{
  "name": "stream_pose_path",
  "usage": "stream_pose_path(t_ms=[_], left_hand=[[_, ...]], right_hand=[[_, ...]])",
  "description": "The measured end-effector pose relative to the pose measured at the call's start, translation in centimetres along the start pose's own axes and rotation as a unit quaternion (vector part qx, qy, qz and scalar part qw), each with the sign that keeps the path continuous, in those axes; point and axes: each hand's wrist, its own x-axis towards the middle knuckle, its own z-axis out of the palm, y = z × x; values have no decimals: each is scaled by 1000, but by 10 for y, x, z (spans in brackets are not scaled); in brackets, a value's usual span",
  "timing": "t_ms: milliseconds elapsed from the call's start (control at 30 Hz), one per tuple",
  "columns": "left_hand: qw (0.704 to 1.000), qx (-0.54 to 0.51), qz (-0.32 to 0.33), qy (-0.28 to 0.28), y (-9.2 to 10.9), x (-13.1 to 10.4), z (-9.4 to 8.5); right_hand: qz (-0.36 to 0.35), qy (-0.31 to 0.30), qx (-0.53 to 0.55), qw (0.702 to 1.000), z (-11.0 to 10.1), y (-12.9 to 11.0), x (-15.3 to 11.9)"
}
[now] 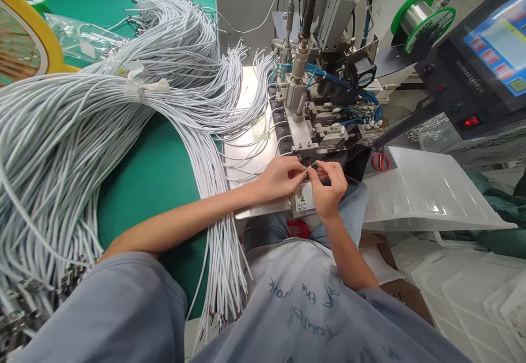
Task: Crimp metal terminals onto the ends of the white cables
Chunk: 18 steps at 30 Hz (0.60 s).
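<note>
At the front edge of a soldering machine (302, 108) my two hands meet, fingertips nearly touching. The fingers of my left hand (283, 176) pinch the end of a white cable near its stripped tip. Opposite it, my right hand (329, 185) pinches the thin coloured wires (313, 164) that come out of that end; green and red show. Most of the held cable is hidden by my left hand. Several other white cables (257, 132) run over the bright metal plate into the machine's left side.
A large tied bundle of white cables (164, 86) covers much of the green table (135, 168). To the right are red-handled scissors (381, 162), a solder wire spool (423, 20), a control screen (499, 50) and a white plastic sheet (439, 193). A yellow-rimmed racket (53, 34) stands far left.
</note>
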Motion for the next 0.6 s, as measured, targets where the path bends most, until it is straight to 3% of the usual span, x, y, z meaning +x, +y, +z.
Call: stream_pose_path(t_ms=[600], left_hand=[[999, -13, -31, 6, 2, -2, 2]], right_hand=[[-21, 39, -26, 999, 5, 3, -9]])
